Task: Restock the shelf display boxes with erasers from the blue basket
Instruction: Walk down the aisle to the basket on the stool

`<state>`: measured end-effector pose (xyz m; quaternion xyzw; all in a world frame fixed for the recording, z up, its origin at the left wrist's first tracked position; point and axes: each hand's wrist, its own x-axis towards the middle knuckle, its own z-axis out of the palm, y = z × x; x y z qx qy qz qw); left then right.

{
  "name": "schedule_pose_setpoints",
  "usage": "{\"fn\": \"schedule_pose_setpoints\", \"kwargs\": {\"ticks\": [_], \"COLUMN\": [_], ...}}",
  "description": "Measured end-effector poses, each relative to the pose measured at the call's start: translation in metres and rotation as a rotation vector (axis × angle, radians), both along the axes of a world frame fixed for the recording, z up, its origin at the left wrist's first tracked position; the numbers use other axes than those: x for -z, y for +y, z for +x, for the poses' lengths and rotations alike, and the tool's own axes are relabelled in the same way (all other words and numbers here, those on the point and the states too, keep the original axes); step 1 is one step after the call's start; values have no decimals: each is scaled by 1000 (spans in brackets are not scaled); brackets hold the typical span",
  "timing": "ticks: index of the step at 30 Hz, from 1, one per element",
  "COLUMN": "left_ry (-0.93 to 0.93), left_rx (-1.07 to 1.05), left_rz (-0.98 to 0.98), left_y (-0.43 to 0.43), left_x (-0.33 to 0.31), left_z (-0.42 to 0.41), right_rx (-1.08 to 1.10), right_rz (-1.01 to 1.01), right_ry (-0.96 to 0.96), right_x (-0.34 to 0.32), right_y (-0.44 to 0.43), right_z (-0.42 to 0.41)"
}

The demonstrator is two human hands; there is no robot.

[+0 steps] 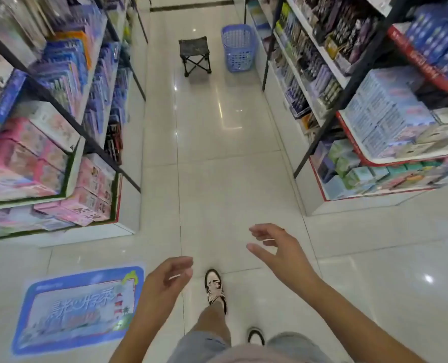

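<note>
The blue basket (pixel 237 48) is stood upright down the aisle, long axis vertical, mouth upward. The left hand (pixel 165 281) and right hand (pixel 278 247) are held empty, fingers relaxed.

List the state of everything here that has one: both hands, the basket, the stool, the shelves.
left hand: empty, fingers loosely curled
right hand: empty, fingers spread
blue basket: upright on the floor far down the aisle, by the right shelves; contents not visible
folding stool: unfolded, standing left of the basket, seat bare
right shelves: stocked with boxes
left shelves: stocked with boxes
</note>
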<state>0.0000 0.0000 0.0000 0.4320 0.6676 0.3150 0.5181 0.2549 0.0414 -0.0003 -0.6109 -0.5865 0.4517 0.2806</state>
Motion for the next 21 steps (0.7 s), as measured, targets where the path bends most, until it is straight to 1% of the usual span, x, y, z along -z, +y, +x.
{"fn": "schedule_pose_setpoints", "kwargs": {"ticks": [1,5,8,11,15,18,21], "left_ry": [-7,15,-12,-49,-62,-21,25], "left_rx": [-4,66,112,131,148,148,110], "left_rz": [16,50,95,101,83,85,107], "left_y": [16,93,155,217,283,326,368], "left_x": [3,0,-5,-6,-3,1,4], "left_z": [-4,-15,-21,-22,-17,-15,-17], "right_rx": [-6,-27,50,169,302,282,188], "right_rz": [24,-31,-78,-129,-176,-168,-97], "right_ry": [-24,-209,-264,-261,-176,-147,-159], "right_x": [2,3,9,16,22,27,31], "right_y": [14,65,90,116,163,218,290], "right_z": [-4,-12,-3,9,19,20,18]}}
